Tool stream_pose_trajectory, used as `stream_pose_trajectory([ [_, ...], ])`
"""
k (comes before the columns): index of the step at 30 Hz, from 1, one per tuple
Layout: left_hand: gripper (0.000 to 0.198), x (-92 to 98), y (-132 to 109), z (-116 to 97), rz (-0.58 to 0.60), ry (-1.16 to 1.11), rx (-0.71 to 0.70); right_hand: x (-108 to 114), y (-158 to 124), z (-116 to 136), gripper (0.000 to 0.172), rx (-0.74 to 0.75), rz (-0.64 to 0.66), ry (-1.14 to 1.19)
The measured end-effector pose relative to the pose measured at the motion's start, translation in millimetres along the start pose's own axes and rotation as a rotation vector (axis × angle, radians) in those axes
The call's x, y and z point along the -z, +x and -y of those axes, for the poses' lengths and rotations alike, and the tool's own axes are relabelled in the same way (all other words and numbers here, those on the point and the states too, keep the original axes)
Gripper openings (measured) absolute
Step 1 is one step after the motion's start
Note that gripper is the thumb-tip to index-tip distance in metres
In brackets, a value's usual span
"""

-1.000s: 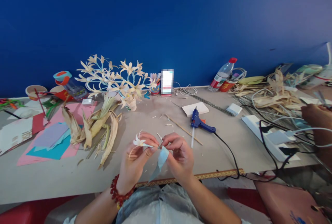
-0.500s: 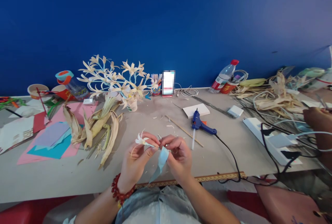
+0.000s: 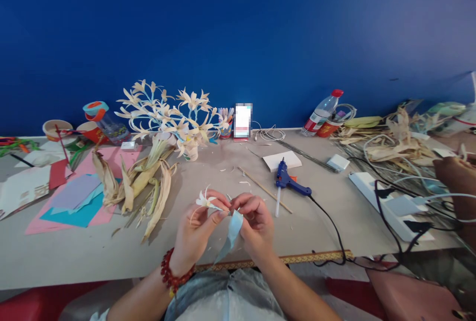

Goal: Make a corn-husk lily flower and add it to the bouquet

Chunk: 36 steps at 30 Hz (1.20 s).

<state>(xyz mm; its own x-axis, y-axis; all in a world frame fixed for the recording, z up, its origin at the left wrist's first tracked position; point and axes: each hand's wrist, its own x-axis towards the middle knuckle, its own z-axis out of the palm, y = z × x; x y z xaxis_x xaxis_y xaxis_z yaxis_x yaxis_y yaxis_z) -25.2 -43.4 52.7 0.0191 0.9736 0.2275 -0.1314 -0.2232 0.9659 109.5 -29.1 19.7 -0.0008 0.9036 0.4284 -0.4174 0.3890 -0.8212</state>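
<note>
My left hand [image 3: 199, 229] pinches the stem of a small cream corn-husk flower [image 3: 207, 202], whose petals point up to the left. Close beside it, my right hand [image 3: 257, 222] has its fingertips closed on a light-blue paper strip [image 3: 233, 234]. The strip meets the stem between both hands, and its loose end hangs down toward the table edge. Fingers hide the exact spot where strip and stem touch. Beyond my hands stands a bunch of similar finished flowers [image 3: 171, 117] with pale-blue stems.
A blue glue gun [image 3: 284, 177] with a black cord lies right of my hands, near a wooden stick [image 3: 260, 187]. Dried corn husks [image 3: 148, 182] and coloured paper [image 3: 74, 202] are at left. A power strip [image 3: 386, 207] sits at right, by another person's hand [image 3: 455, 172].
The whole view has shifted slightly. My hands keep nearly the same hold on flower stem and blue strip. The other person's hand at the far right has moved a little.
</note>
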Motion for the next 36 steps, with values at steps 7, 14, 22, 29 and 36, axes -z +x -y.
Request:
stream_pose_trajectory([
  [7,0.01,-1.3,-1,-1,-0.008,-0.005,0.011,0,1,-2,0.012,0.013,-0.01,-0.012],
  [14,0.01,-2.0,1,0,-0.02,-0.012,0.02,0,-2,-2,0.013,0.012,-0.022,-0.041],
  [22,0.012,-2.2,2,-5,0.007,0.104,-0.05,1,-3,-1,0.012,-0.007,-0.031,-0.075],
  [29,0.014,3.5,6,-14,0.085,0.458,-0.355,11,-2,-10,0.003,0.055,0.039,-0.137],
  [36,0.016,4.9,9,-20,0.137,0.537,-0.456,16,-4,-18,0.01,0.058,0.059,-0.2],
])
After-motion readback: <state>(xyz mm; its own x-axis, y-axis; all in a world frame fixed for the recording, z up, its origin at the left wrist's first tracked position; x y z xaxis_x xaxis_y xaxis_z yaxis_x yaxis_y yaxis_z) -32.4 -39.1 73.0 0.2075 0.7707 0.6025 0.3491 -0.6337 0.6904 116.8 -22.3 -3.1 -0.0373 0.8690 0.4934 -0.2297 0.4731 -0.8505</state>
